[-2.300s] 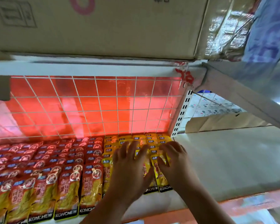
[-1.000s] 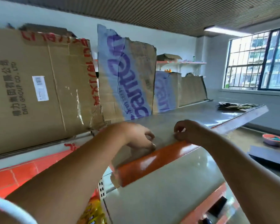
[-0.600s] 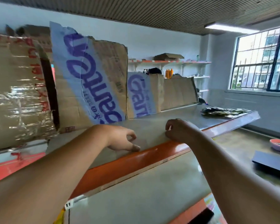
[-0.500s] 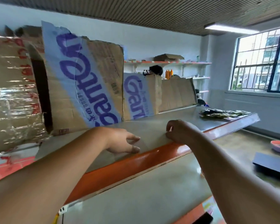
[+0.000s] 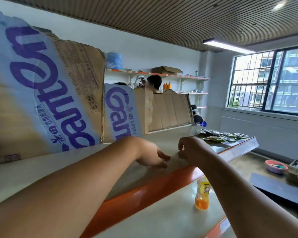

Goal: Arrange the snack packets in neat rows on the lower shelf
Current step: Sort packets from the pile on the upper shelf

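My left hand (image 5: 150,155) lies on top of the grey upper shelf (image 5: 86,162), fingers relaxed and touching its surface just behind the orange front edge (image 5: 144,194). My right hand (image 5: 191,148) rests beside it on the same shelf with its fingers curled under, and I see nothing in it. One yellow and orange snack packet (image 5: 202,193) lies on the lower shelf (image 5: 162,219), partly hidden by my right forearm. A pile of dark green packets (image 5: 218,136) sits at the far right end of the upper shelf.
Flattened cardboard boxes (image 5: 41,93) with purple lettering stand along the back of the upper shelf. A person (image 5: 154,83) is behind them by wall shelves. On the floor at the right are a pink basin (image 5: 275,166) and a black board (image 5: 279,188).
The view rose from the rows of packets on the lower shelf to the upper shelf. Both hands left the packets and came to rest on the upper shelf. The view has since shifted right.
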`<state>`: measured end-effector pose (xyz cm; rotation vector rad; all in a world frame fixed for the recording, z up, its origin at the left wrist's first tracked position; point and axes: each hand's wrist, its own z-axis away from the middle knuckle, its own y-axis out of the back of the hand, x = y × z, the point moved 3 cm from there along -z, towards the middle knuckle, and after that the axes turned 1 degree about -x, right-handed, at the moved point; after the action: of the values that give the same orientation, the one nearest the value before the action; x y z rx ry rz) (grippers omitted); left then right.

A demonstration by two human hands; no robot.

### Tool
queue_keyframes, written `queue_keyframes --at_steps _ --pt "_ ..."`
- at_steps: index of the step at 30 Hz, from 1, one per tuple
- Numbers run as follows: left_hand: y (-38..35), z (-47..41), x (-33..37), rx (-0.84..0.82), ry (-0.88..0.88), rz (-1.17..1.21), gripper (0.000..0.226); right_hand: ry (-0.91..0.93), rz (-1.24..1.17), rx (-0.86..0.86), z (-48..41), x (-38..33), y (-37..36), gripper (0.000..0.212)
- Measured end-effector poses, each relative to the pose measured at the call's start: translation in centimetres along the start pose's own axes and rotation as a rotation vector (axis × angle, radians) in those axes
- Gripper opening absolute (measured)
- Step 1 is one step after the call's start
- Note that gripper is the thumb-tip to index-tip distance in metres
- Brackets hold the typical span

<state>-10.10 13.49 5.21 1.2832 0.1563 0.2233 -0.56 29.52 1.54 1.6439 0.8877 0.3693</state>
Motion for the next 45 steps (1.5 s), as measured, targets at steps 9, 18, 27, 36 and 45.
queue_keyframes --at_steps 9,18,27,36,45 --pt "2.6 -5.2 2.1 0.066 0.013 -0.02 0.043 0.013 0.168 0.27 -4.1 7.7 1.8 0.021" --pt "5.7 -12.5 3.3 0.167 0.236 0.177 0.038 0.055 -0.003 0.244 -10.7 15.4 3.6 0.042" --pt "4.1 -14.7 0.7 0.441 0.2 0.397 0.016 0.097 -0.008 -0.308 -13.0 15.2 -0.1 0.062" --pt "3.8 -15.4 1.8 0.348 0.172 0.402 0.046 0.342 0.041 -0.403 -10.0 8.3 0.6 0.063" --pt "4.7 -12.0 -1.7 0.32 0.46 0.387 0.009 0.642 0.029 -0.575 -8.1 -0.9 -0.3 0.053"
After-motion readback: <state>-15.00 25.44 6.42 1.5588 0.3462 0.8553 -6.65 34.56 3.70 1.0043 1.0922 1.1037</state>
